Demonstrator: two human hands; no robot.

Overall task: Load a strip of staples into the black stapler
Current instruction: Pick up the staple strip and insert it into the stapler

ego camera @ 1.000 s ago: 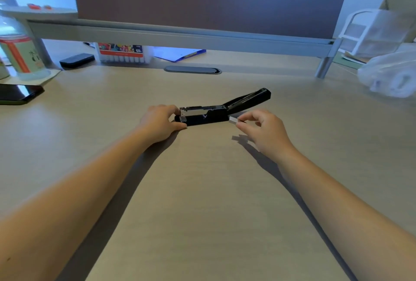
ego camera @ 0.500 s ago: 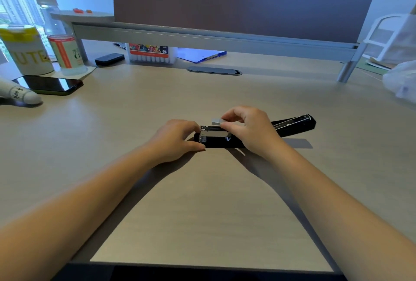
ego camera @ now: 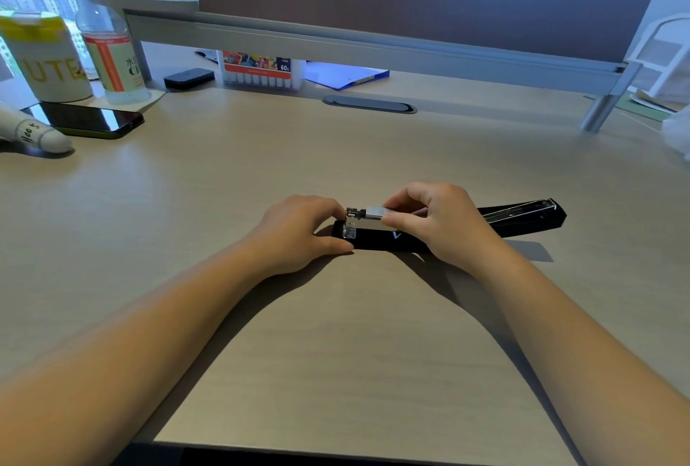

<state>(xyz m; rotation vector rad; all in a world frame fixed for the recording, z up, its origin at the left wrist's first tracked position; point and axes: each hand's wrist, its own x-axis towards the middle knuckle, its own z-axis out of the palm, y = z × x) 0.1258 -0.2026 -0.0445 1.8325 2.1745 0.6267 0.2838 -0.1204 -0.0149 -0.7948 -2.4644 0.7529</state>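
The black stapler [ego camera: 377, 239] lies on the desk with its lid [ego camera: 522, 217] folded flat out to the right. Its metal magazine is exposed on top. My left hand [ego camera: 298, 232] grips the stapler's left front end, thumb along the near side. My right hand [ego camera: 437, 221] pinches a silver strip of staples [ego camera: 377, 211] between thumb and forefinger, right over the magazine channel. Part of the strip and of the stapler's middle is hidden behind my right hand.
At the far left stand a yellow-lettered cup [ego camera: 48, 58], a water bottle [ego camera: 110, 51], a dark phone [ego camera: 89, 120] and a white tube [ego camera: 33, 131]. A marker box [ego camera: 261, 68], a blue folder [ego camera: 347, 77] and a small black box [ego camera: 188, 78] sit under the partition rail. A cable grommet [ego camera: 369, 104] lies ahead.
My right hand picked the staple strip off the desk beside the stapler and carried it left over the magazine. The lid dropped from tilted up to lying flat. My left hand kept its hold.
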